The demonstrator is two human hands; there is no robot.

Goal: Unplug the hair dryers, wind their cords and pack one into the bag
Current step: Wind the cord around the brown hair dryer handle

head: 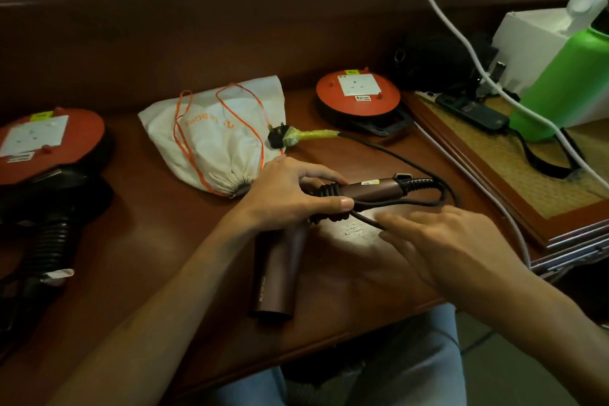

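A brown hair dryer point(278, 270) lies on the wooden desk, barrel toward me, handle pointing right. My left hand point(290, 194) is shut on the dryer where the handle joins the barrel, with black cord turns under the fingers. My right hand point(441, 241) holds the black cord point(412, 201) in a loop beside the handle; its fingertips are blurred. The cord runs back to a black plug wrapped in green tape point(296, 138), lying loose by the white drawstring bag point(217, 135). A black hair dryer point(56, 217) with its cord wound on the handle lies at far left.
Two red extension reels sit on the desk, one at left point(49, 142) and one at back centre point(357, 94). At right are a raised wooden tray point(514, 181), a green bottle point(566, 82), a white box point(527, 39) and a white cable point(461, 39) to a wall socket.
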